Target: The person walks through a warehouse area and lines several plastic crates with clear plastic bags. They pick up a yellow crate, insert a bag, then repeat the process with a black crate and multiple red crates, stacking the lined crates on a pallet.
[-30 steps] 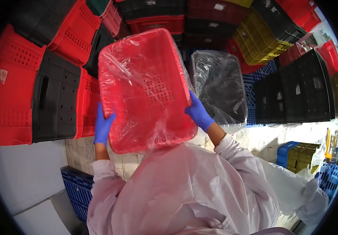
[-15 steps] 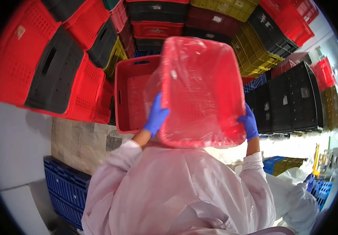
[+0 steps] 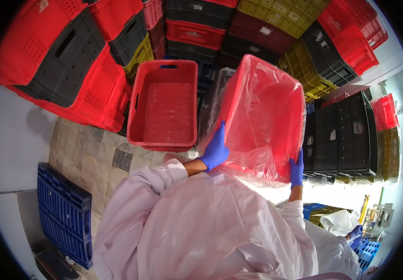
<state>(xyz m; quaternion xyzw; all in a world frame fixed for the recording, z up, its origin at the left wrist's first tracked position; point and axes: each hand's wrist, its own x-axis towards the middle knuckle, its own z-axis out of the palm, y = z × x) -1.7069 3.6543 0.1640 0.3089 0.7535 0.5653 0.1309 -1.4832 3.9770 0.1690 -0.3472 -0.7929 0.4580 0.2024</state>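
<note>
Between my two blue-gloved hands, a red plastic crate point(image 3: 276, 112) lined with a clear plastic bag is held up in front of me, tilted so that its inside faces me. My left hand point(image 3: 215, 148) grips the crate's left side near the lower corner, through the loose film. At the lower right side, my right hand point(image 3: 296, 169) is closed on the rim, its fingertips partly out of sight. A second red crate point(image 3: 194, 100) stands to the left, apart from my left hand, its perforated bottom showing.
Tall stacks of red and black crates point(image 3: 85, 60) rise at the left, with more stacks point(image 3: 197, 32) behind. Wrapped black crates point(image 3: 339, 135) stand at the right. A blue plastic pallet point(image 3: 64, 210) leans at lower left. Someone in white with a blue glove point(image 3: 356, 232) is at lower right.
The lined crate has moved to the right in my hands and tilted. The red crate on the left is now uncovered, and a dark crate under film shows behind the held one.
</note>
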